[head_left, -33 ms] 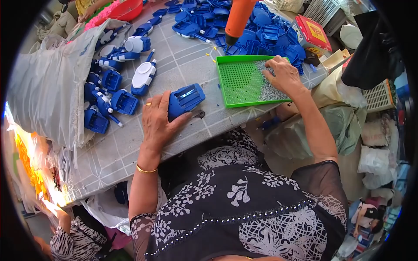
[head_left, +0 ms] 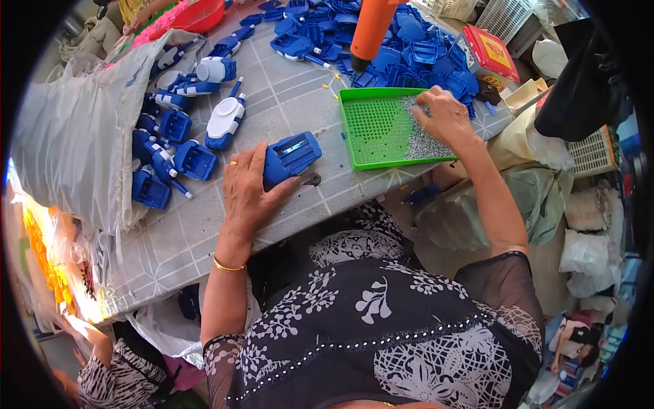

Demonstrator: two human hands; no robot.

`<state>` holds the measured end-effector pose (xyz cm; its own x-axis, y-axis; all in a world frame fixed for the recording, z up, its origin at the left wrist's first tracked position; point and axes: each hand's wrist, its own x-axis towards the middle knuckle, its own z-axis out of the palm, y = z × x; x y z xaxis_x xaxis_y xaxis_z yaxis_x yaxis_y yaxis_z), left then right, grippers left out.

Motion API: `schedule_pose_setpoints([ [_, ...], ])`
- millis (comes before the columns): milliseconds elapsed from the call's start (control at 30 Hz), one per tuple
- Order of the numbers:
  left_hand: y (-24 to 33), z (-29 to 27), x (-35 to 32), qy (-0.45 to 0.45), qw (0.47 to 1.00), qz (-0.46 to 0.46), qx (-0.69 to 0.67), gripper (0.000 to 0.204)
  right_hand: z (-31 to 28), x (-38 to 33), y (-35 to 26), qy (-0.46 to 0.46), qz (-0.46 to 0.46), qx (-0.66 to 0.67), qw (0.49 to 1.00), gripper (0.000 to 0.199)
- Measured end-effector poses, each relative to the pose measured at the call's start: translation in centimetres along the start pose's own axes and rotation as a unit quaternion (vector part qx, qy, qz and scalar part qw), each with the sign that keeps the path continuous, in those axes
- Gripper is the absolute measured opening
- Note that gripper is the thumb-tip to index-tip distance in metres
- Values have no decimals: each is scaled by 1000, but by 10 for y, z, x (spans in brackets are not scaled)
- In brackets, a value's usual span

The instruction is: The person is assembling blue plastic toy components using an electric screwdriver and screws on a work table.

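Observation:
My left hand (head_left: 245, 191) lies on the table and grips a blue plastic housing (head_left: 291, 155) by its near end, pressing it onto the tabletop. My right hand (head_left: 446, 117) reaches into a green perforated tray (head_left: 371, 126). Its bent fingertips rest in a heap of small silver screws (head_left: 428, 144) on the tray's right side. Whether any screw is pinched between the fingers is hidden. An orange power screwdriver (head_left: 371, 27) hangs just beyond the tray.
A pile of loose blue housings (head_left: 415, 48) lies behind the tray. Blue and white assembled pieces (head_left: 223, 123) sit at the left beside a big clear plastic bag (head_left: 75, 136). A red box (head_left: 492, 51) stands at the right. The table (head_left: 197, 238) has a grey tile-pattern cover.

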<state>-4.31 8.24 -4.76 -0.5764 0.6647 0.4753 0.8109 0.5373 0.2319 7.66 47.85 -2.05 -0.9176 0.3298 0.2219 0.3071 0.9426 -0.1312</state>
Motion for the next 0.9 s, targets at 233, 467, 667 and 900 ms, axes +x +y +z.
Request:
schedule_pose_setpoints([
  [233, 2, -2, 0, 4, 1000, 2, -15, 76, 13, 67, 31, -22, 36, 19, 999, 25],
  [467, -2, -1, 1, 19, 997, -11, -75, 63, 15, 62, 47, 251, -17, 57, 966, 22],
  [667, -6, 3, 0, 39, 997, -12, -72, 68, -12, -5, -71, 210, -197, 220, 932, 20],
  [900, -11, 4, -1, 44, 995, -13, -93, 67, 17, 13, -165, 104, -448, 135, 877, 20],
])
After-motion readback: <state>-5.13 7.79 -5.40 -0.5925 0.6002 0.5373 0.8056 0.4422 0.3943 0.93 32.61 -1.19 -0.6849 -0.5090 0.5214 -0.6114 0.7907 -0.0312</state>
